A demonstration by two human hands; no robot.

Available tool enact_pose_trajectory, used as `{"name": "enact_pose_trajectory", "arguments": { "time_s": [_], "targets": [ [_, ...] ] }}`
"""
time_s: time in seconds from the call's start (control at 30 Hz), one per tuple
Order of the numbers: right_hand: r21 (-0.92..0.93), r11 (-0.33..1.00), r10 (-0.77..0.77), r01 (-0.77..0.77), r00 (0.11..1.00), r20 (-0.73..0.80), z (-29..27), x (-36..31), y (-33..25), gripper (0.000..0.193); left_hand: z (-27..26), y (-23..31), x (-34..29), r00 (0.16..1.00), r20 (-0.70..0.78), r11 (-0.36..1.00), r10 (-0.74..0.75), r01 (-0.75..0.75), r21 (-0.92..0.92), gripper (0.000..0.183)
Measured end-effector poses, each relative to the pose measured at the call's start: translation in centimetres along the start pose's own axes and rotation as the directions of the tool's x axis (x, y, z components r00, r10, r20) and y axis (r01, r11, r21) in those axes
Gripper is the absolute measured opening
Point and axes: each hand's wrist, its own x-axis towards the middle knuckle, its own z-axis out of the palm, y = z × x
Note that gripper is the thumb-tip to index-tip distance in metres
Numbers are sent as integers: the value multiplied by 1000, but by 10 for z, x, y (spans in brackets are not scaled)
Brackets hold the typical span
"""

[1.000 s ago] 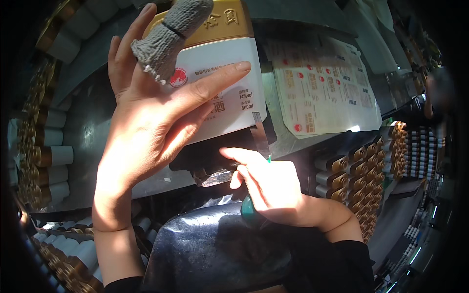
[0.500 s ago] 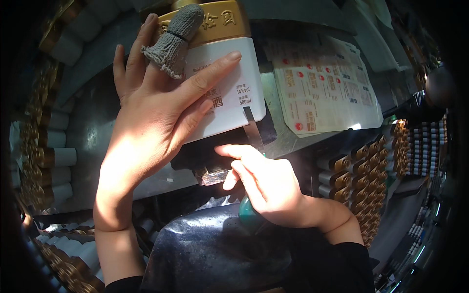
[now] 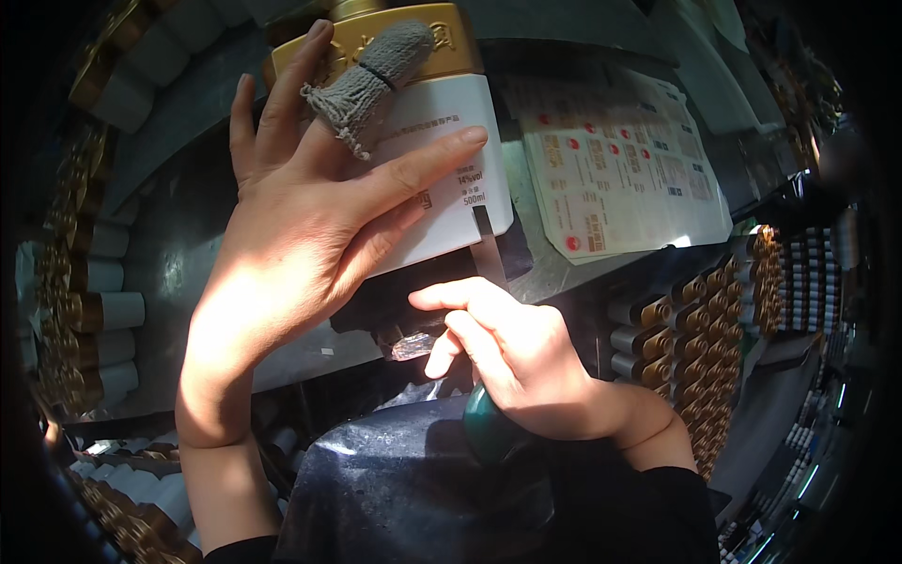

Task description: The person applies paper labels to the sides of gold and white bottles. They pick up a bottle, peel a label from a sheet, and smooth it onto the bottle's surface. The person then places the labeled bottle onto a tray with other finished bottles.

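A flat bottle (image 3: 442, 226) with a white body and gold shoulder lies on a dark pad, its printed face up. My left hand (image 3: 291, 211) rests spread across that face, with a grey knitted finger sleeve (image 3: 376, 75) on one finger. Below the bottle, my right hand (image 3: 526, 352) is closed around a green-handled scraper (image 3: 486, 428). The scraper's narrow flat blade (image 3: 489, 261) points up, its tip at the bottle's lower right edge. Part of the handle is hidden by my palm.
Sheets of printed labels (image 3: 620, 179) lie on the metal table right of the bottle. Rows of gold-and-white bottles (image 3: 681, 348) stand at the right, with more bottles (image 3: 99, 305) along the left. A dark apron (image 3: 385, 470) covers my lap.
My left hand has slid a little right and down over the bottle's face, its sleeved finger now farther right. My right hand and the scraper have hardly moved.
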Motion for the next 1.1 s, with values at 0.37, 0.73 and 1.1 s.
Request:
{"name": "enact_pose_trajectory", "arguments": {
  "time_s": [0.37, 0.73, 1.1],
  "targets": [
    [148, 975, 160, -168, 985, 62, -5, 1, -16, 25, -3, -1, -1, 1000, 20, 1000, -6, 6, 0, 36],
    [49, 960, 270, -275, 958, 98, -12, 3, -31, 23, -5, -1, 0, 1000, 1, 1000, 23, -23, 9, 36],
    [-25, 999, -46, 41, 974, -220, -73, 61, -32, 12, 18, 0, -38, 820, -176, 577, -544, 213, -788, 66]
  ]
}}
